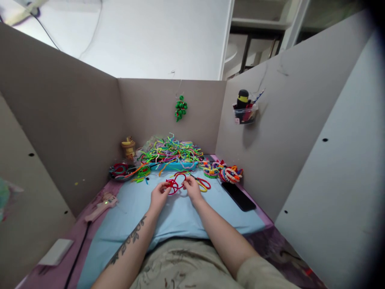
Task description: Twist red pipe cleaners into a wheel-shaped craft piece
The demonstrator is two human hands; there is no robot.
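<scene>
Between my two hands, just above the blue cloth [138,218], is a red pipe cleaner [173,187] bent into several loops. My left hand [160,193] pinches the coiled part on the left. With thumb and fingers together, my right hand [191,188] grips the loop that arcs over on the right. Right beside my right hand lie scissors [205,184] with red and yellow handles, partly hidden behind the fingers.
A blue tray [173,165] heaped with colourful pipe cleaners [174,150] stands at the back. A black phone [239,196] lies to the right, near finished woven pieces [231,174]. On the left is a pink glue gun [102,207]. Grey panels enclose three sides.
</scene>
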